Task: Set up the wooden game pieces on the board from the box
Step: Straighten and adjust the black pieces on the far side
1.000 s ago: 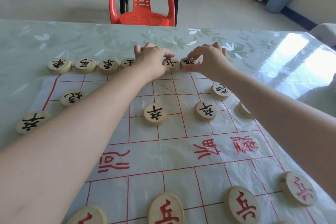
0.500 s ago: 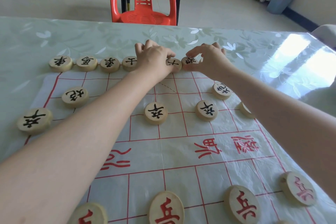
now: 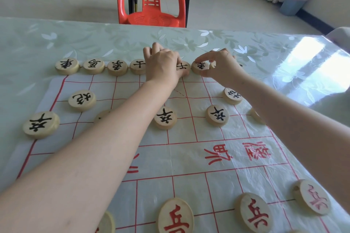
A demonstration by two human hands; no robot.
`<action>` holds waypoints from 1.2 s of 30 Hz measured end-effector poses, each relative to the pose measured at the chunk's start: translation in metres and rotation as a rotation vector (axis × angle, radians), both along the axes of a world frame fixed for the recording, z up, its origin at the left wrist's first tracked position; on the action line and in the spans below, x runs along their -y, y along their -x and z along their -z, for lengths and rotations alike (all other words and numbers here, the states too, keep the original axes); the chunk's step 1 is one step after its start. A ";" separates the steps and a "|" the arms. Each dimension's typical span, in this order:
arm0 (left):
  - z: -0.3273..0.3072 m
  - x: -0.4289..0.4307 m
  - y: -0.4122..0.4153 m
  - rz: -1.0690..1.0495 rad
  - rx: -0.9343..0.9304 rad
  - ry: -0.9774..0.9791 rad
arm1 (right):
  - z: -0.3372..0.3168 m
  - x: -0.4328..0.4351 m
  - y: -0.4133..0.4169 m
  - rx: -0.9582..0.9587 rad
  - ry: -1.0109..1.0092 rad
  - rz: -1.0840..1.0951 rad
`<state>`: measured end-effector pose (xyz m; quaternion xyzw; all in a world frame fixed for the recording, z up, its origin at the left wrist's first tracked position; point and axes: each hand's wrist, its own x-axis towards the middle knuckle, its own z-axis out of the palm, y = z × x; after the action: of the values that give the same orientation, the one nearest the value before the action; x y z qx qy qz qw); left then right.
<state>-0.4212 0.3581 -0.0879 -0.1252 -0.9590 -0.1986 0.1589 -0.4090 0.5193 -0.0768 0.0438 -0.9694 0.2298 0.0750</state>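
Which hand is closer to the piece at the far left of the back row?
Left. The left hand rests midway along that row, right of the end piece; the right hand is farther right, past it.

Left hand (image 3: 162, 64) and right hand (image 3: 221, 66) on black-lettered pieces (image 3: 200, 66) along board's (image 3: 189, 159) far row

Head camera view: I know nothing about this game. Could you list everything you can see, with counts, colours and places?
board: one, white sheet with red lines, on the table
black-lettered pieces: at least thirteen, pale wood, far half of board
red-lettered pieces: at least four, pale wood, near edge
table: one, pale green floral cover
chair: one, red plastic, beyond table
bin: one, light blue, far right
hands: left hand covers the far row's middle; right hand pinches a far-row piece
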 end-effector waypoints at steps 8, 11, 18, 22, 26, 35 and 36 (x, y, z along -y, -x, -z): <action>-0.008 0.000 -0.004 -0.026 0.076 0.026 | -0.001 -0.001 -0.002 0.014 0.048 0.023; -0.023 0.006 -0.013 -0.029 0.079 -0.049 | -0.013 -0.008 -0.012 0.030 0.162 0.041; -0.048 0.017 -0.057 0.037 0.199 -0.110 | -0.040 -0.027 -0.063 0.185 0.276 0.146; -0.058 0.018 -0.081 0.089 0.303 -0.208 | -0.061 -0.039 -0.088 0.242 0.321 0.188; -0.071 0.019 -0.100 0.108 0.336 -0.282 | -0.076 -0.050 -0.104 0.272 0.338 0.217; -0.066 -0.010 -0.107 0.096 0.369 -0.218 | -0.039 -0.048 -0.104 0.245 0.129 0.231; -0.064 -0.014 -0.105 0.091 0.371 -0.214 | -0.031 -0.044 -0.101 0.236 0.076 0.221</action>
<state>-0.3164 0.3726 -0.0243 -0.1122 -0.9386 -0.3258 -0.0173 -0.3081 0.5637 -0.0454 -0.0932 -0.9609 0.2604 -0.0130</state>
